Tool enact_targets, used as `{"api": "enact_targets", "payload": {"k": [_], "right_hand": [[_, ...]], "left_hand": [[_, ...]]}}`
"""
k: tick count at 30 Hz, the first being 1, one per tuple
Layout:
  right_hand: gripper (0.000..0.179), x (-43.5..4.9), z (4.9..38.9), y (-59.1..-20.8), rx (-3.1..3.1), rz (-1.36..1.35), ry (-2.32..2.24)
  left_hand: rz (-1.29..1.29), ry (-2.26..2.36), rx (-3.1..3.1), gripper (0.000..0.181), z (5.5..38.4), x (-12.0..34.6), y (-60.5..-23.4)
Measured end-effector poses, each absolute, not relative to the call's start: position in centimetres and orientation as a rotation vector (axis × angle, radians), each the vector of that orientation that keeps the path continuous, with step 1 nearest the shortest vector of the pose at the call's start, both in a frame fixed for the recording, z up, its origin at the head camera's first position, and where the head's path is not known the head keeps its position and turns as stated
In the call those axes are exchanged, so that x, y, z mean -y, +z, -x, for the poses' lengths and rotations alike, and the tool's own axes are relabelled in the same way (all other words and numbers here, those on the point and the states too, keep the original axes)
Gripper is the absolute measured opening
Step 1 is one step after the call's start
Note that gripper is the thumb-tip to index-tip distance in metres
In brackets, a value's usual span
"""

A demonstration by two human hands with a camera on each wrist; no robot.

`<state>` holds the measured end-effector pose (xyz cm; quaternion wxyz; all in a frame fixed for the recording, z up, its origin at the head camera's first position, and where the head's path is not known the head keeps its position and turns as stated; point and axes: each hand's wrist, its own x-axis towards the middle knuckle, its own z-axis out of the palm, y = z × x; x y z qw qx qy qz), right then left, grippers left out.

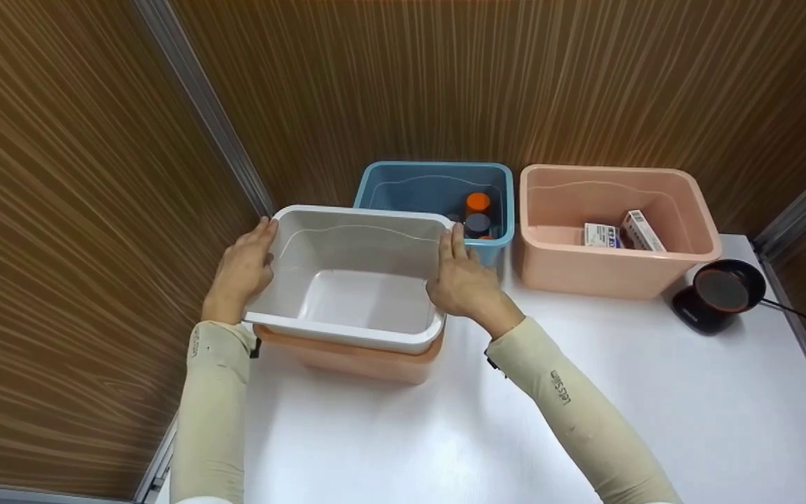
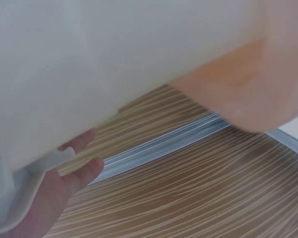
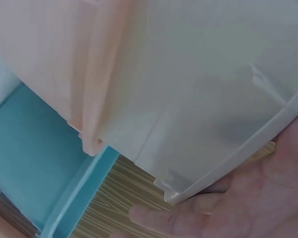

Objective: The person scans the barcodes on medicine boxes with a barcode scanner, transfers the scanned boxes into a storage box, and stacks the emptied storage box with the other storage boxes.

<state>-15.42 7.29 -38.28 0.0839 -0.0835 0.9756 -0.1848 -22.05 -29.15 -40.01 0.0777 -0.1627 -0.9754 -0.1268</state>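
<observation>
A white plastic bin [image 1: 368, 297] sits partly inside a peach-orange bin [image 1: 368, 360], its rim raised above the lower rim and slightly tilted. My left hand [image 1: 242, 269] holds the white bin's left rim, and in the left wrist view the left fingers [image 2: 87, 173] show below that rim. At the opposite end, my right hand [image 1: 466, 280] grips the right rim, thumb on the inner side. The right wrist view shows the right fingers [image 3: 188, 218] stretched along the outside, under the rim. No contents show inside the white bin.
Behind stands a blue bin [image 1: 410, 166] with several orange- and dark-capped containers [image 1: 477, 203]. To its right, a pink bin [image 1: 585, 273] holds small boxes [image 1: 643, 231]. A black round device [image 1: 718, 294] with a cable is at the table's right. Wood-grain panels [image 1: 445, 84] enclose the white table [image 1: 585, 392].
</observation>
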Motion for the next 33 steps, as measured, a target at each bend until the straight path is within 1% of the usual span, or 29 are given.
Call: {"api": "enact_targets", "payload": {"k": [9,20,33], "right_hand": [[0.087,-7.2,15.8,-39.8,-2.914,0.231,-0.529],[0.082,-7.3,16.0,-41.9,-2.913,0.221,-0.526],[0.083,-7.2,15.7,-44.2,-2.946,0.229,-0.6]], "left_hand": [[0.477,-0.372,2.945,0.061,22.4,29.2,-41.5],[0.426,-0.435,2.974,0.058,22.6,29.1,-43.7],[0.405,-0.541,2.929,0.057,22.5,29.0,-45.8]]}}
